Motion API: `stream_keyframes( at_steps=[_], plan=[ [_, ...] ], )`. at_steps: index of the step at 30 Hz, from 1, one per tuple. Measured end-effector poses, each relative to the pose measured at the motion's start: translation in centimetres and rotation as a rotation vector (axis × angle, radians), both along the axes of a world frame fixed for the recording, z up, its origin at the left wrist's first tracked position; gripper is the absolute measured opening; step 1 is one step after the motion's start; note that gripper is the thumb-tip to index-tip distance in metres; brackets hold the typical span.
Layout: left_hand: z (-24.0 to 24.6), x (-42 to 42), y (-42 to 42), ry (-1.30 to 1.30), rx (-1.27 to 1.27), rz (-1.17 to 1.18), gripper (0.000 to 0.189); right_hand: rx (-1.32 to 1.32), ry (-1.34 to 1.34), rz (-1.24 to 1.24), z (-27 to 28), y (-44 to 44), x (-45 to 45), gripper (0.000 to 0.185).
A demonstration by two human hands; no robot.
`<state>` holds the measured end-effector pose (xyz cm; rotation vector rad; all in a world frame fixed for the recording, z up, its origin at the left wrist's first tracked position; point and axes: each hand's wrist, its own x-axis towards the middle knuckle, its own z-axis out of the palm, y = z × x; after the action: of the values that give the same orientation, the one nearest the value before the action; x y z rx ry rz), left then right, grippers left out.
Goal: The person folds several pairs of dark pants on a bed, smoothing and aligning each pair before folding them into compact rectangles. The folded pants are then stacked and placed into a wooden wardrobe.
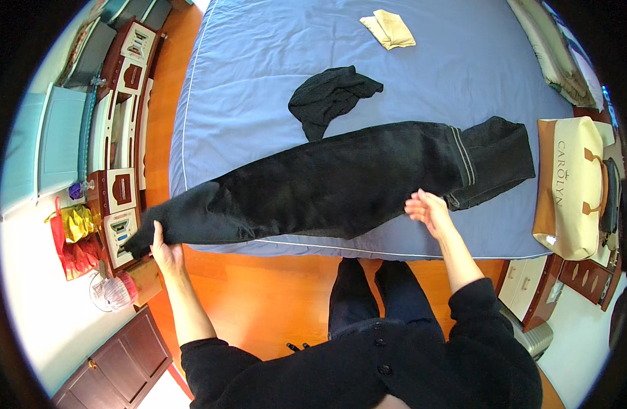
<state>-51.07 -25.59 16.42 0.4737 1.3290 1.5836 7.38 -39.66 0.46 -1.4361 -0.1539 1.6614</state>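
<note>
Across the near side of the bed lies a pair of black trousers (334,179), stretched lengthwise and folded over at the right end. Two thin pale lines cross it near that fold. My left hand (167,255) grips the narrow left end, which hangs out past the bed's edge; the fingers are partly hidden under the cloth. My right hand (428,210) holds nothing, its thumb apart from the fingers, close to the lower edge near the folded end. Just beyond the trousers is a crumpled black garment (331,97). Farther back lies a folded pale-yellow cloth (390,30).
The bed has a blue fitted sheet (252,66) with white piping. A cream and tan bag (569,189) bearing writing stands at the right. Folded bedding (558,56) lies at the far right. A dark-red and white cabinet (122,148) lines the left, beyond the wooden floor (262,286).
</note>
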Motion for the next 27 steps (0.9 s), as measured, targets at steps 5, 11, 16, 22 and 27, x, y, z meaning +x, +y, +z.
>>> stream_keyframes(
  at_steps=[5,11,16,22,27],
  plan=[
    [5.8,18.4,-2.6,0.655,-0.209,-0.406,0.032,0.135,0.430,-0.144,-0.9,5.3,0.0,0.056],
    [0.7,32.0,-4.7,1.208,0.437,-1.454,0.086,0.399,0.694,-0.407,-0.9,6.4,3.0,0.090],
    [-7.0,29.7,-4.4,1.640,0.258,-1.308,0.076,0.088,0.537,-0.329,-1.2,6.8,6.0,0.078],
    [-10.2,26.2,-4.6,1.714,0.205,-1.184,0.058,0.153,-0.965,0.068,-1.4,9.2,5.5,0.078],
    [-11.7,25.4,-3.6,1.570,0.163,-0.785,0.067,0.074,-0.865,0.269,1.0,10.2,6.1,0.058]
  ],
)
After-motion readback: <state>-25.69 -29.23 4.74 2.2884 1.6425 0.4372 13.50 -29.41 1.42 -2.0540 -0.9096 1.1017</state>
